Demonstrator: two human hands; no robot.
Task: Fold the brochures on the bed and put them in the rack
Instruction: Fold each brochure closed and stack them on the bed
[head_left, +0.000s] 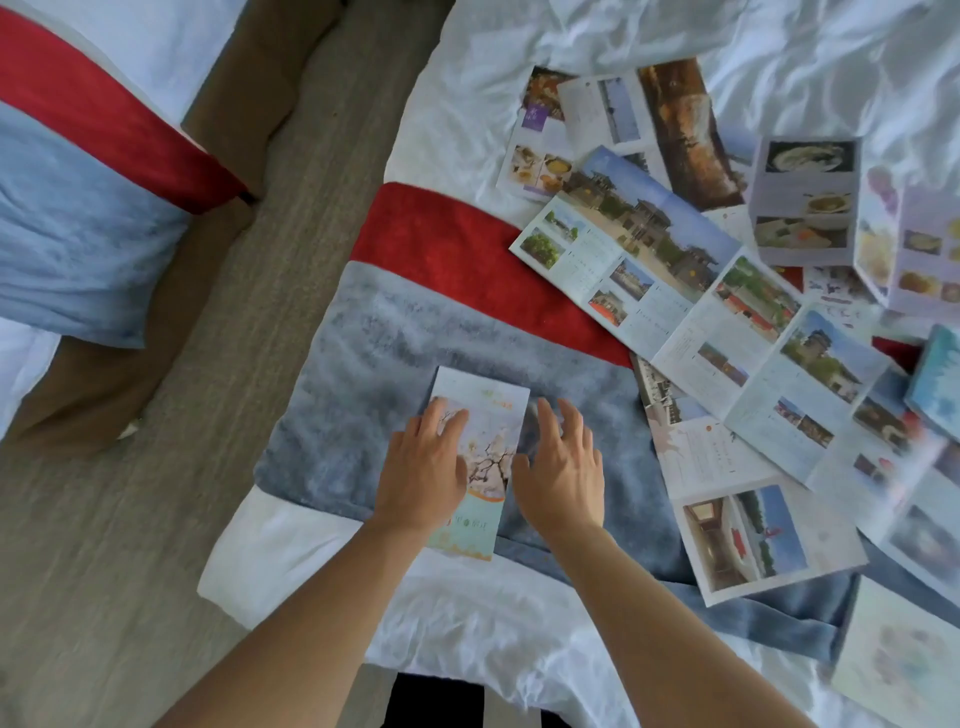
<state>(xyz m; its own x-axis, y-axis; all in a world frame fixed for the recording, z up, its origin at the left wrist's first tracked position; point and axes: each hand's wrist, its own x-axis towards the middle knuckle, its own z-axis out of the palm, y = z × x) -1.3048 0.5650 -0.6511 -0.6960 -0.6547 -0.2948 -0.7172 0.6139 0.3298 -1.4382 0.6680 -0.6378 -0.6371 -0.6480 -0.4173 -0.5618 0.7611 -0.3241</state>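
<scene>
Your left hand (423, 470) presses flat, fingers straight, on the folded pastel paper brochure (480, 457) on the bed's grey-blue runner (363, 374); your right hand (563, 467) lies spread just beside it.

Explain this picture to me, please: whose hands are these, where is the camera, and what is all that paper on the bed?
No robot here: a person wears one camera on the head, looking down at their own two hands. The left hand presses flat on a folded brochure lying on the grey-blue blanket with a red band. The right hand is open beside it and grips nothing. To the right, unfolded brochures with photos of buildings and food lie spread over the white sheet. A second bed shows at left. No rack is in view.
</scene>
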